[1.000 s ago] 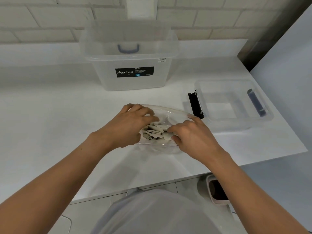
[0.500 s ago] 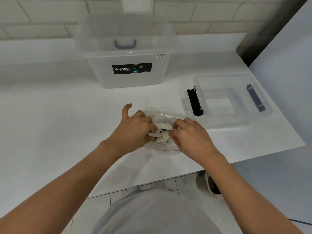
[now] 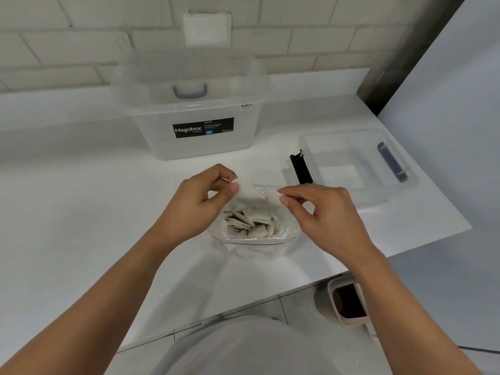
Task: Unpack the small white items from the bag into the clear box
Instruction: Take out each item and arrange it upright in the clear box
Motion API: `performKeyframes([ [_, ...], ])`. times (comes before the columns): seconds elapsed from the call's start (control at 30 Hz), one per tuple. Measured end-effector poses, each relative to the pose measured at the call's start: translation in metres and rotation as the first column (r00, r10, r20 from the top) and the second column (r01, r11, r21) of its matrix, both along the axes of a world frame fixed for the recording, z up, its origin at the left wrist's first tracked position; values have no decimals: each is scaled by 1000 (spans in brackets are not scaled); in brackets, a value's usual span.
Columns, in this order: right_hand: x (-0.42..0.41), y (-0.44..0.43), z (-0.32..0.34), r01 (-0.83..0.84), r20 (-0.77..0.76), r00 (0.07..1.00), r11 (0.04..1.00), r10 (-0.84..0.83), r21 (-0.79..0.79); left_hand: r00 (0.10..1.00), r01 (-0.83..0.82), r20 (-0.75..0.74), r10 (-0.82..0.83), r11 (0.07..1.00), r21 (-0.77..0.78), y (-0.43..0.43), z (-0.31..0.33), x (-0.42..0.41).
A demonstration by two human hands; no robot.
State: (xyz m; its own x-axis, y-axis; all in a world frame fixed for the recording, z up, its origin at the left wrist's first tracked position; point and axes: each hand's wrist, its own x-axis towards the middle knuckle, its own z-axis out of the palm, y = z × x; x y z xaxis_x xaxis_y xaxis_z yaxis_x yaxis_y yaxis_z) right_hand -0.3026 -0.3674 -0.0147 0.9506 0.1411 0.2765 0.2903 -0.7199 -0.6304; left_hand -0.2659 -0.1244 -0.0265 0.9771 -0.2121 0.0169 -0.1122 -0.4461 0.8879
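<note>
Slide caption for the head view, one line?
Left hand and right hand pinch open the clear bag of small white items; Megabox box behind, shallow clear container at right.

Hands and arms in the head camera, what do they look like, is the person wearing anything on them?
The left hand and right hand are bare: no gloves, rings or watch visible. The left arm and right arm show no sleeves. A light grey garment covers the torso.

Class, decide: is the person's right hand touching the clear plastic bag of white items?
Touching. Head view shows the right hand pinching the top edge of the clear plastic bag.
</note>
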Motion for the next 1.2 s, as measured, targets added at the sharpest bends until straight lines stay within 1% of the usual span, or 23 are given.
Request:
performKeyframes([
  [0.07, 0, -5, 10, 39, 6, 999, 999, -39, 20, 999, -24, 39, 26, 998, -56, 0, 9, 2],
  [0.17, 1, -17, 28, 104, 45, 993, 993, -106, 49, 987, -65, 143, 76, 995, -80, -2, 22, 5],
  [0.2, 2, -23, 35, 143, 81, 986, 987, -148, 71, 980, -69, 182, 84, 994, -90, -4, 27, 7],
  [0.27, 9, -38, 49, 241, 159, 950, 955, -269, 175, 969, -49, 231, 85, 987, -155, -10, 37, 13],
  [0.3, 15, -48, 53, 285, 169, 930, 931, -326, 226, 972, -35, 219, 80, 978, -204, -14, 41, 17],
  [0.33, 23, -57, 57, 318, 153, 921, 919, -358, 235, 981, -30, 179, 80, 964, -265, -20, 45, 20],
  [0.37, 34, -68, 57, 337, 118, 925, 923, -361, 186, 990, -36, 119, 82, 938, -344, -26, 48, 23],
  [0.43, 58, -88, 50, 333, 22, 943, 943, -333, 20, 998, -60, -13, 63, 862, -504, -40, 54, 29],
  [0.47, 72, -96, 46, 325, -18, 945, 945, -325, -30, 997, -69, -62, 41, 826, -559, -47, 56, 31],
  [0.53, 99, -108, 34, 289, -85, 951, 953, -297, -89, 990, -95, -141, 8, 781, -617, -61, 57, 36],
  [0.6, 123, -118, 20, 207, -185, 955, 967, -232, -149, 975, -154, -224, 9, 755, -637, -76, 56, 40],
  [0.7, 156, -128, -4, 65, -359, 923, 976, -139, -210, 941, -256, -336, 35, 724, -641, -96, 50, 43],
  [0.77, 173, -130, -16, -10, -419, 903, 971, -93, -237, 925, -289, -378, 42, 725, -625, -106, 47, 44],
  [0.83, 185, -130, -27, -78, -464, 884, 964, -50, -252, 925, -292, -378, 49, 729, -620, -114, 43, 43],
  [0.93, 195, -126, -40, -180, -500, 866, 940, 12, -289, 931, -288, -357, 72, 746, -601, -122, 38, 42],
  [1.03, 199, -124, -48, -216, -512, 859, 922, 22, -322, 933, -295, -347, 98, 759, -580, -129, 34, 41],
  [1.1, 199, -123, -52, -212, -472, 881, 896, 4, -389, 932, -304, -344, 114, 762, -571, -132, 32, 41],
  [1.2, 198, -121, -56, -184, -370, 929, 840, -21, -511, 932, -311, -339, 132, 773, -554, -137, 28, 41],
])
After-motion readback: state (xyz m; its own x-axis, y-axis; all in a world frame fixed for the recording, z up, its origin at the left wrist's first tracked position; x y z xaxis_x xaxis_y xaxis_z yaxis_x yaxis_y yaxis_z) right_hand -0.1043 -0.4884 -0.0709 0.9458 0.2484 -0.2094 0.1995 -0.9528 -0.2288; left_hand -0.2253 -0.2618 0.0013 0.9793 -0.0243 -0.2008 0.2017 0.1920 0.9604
